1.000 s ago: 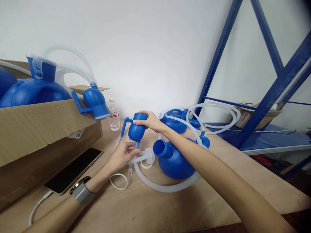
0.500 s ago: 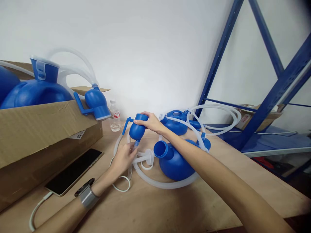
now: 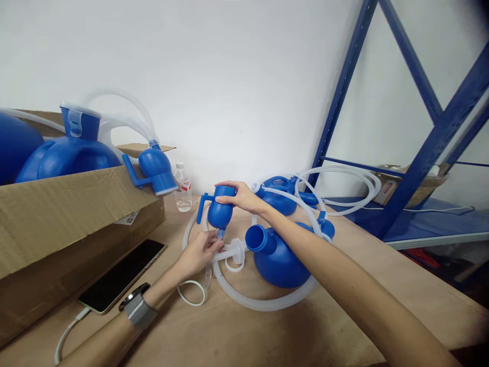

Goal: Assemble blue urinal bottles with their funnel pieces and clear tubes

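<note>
My right hand (image 3: 244, 197) is closed around the wide end of a blue urinal funnel (image 3: 219, 214), which has an L-shaped handle on its left side and its narrow neck pointing down. Just below, my left hand (image 3: 200, 251) pinches the end of a clear plastic hose (image 3: 221, 234) at that neck. How far the hose sits on the neck is partly hidden by my fingers. Right of my left hand is a translucent white cap (image 3: 238, 251). A blue urinal bottle (image 3: 280, 265) lies beside it with its round mouth open towards me, under my right forearm.
A cardboard box (image 3: 76, 219) at left holds more blue bottles; another funnel (image 3: 156, 165) hangs over its edge. A phone (image 3: 122, 275) on a cable and a water bottle (image 3: 184, 188) are near it. Another blue bottle (image 3: 280, 196) lies behind. A blue metal rack (image 3: 420, 153) stands at right.
The funnel has tipped more upright and sits slightly further right and lower in view. Both hands keep their hold, and the whole view has shifted a little.
</note>
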The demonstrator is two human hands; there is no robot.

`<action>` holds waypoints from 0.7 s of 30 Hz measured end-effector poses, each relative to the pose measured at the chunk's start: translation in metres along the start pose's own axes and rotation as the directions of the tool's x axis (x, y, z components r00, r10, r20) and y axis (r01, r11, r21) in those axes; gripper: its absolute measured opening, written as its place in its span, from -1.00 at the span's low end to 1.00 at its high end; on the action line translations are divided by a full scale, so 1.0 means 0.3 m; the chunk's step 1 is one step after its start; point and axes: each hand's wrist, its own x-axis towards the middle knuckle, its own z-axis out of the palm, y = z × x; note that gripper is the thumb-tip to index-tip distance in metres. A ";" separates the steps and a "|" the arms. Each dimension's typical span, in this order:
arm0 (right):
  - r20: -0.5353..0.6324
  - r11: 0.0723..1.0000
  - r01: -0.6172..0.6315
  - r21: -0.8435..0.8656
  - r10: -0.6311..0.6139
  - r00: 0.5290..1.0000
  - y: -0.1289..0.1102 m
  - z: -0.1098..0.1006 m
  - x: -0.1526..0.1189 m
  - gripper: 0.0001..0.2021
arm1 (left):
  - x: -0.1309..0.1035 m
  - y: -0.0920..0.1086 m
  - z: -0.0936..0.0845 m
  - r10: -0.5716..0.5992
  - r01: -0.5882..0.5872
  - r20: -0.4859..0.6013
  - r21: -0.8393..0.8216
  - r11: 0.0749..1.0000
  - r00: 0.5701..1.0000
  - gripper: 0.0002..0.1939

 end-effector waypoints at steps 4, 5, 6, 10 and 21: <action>-0.095 1.000 -0.025 -0.016 0.023 0.995 0.004 -0.007 0.007 -0.35 | 0.020 0.002 -0.013 -0.086 0.087 0.013 -0.103 0.991 0.996 -0.60; -0.127 0.999 -0.026 -0.020 0.024 0.992 0.006 -0.010 0.011 -0.34 | 0.028 0.010 -0.017 -0.101 0.099 -0.009 -0.142 0.985 0.995 -0.55; -0.151 0.999 -0.024 -0.031 0.019 0.988 0.007 -0.014 0.017 -0.35 | 0.037 0.020 -0.020 -0.118 0.112 -0.023 -0.179 0.977 0.993 -0.47; -0.189 0.995 0.008 -0.104 -0.028 0.982 -0.006 -0.006 0.040 -0.36 | 0.087 0.078 -0.005 -0.146 0.139 -0.009 -0.246 0.959 0.989 -0.46; -0.523 0.954 0.125 0.273 0.038 0.851 -0.027 0.068 0.057 -0.34 | 0.193 0.148 0.065 0.065 -0.064 -0.099 0.010 0.998 0.993 -0.42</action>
